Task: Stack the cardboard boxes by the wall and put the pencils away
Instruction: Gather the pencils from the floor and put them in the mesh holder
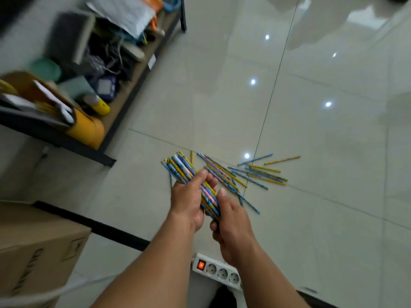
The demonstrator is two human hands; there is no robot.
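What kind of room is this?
Probably a storeroom or an office back room. A metal shelf is crammed with cables and clutter, a cardboard box stands nearby, and a power strip lies on the shiny tiled floor. The left hand and right hand grip a bundle of pencils.

Blue-and-yellow pencil bundle (189, 174) gripped by left hand (186, 201) and right hand (231, 221); loose pencils (255, 174) scattered on floor (311, 107); cardboard box (37, 245) lower left.

Floor tiles (311, 121): high-gloss, smooth, mirroring light spots. Cardboard box (33, 245), 8 o'clock: matt brown board. Pencils (180, 170), centre: smooth printed coating. Power strip (218, 272), 6 o'clock: smooth white plastic. Shelf frame (66, 141), 10 o'clock: matt dark finish, apparently metal.
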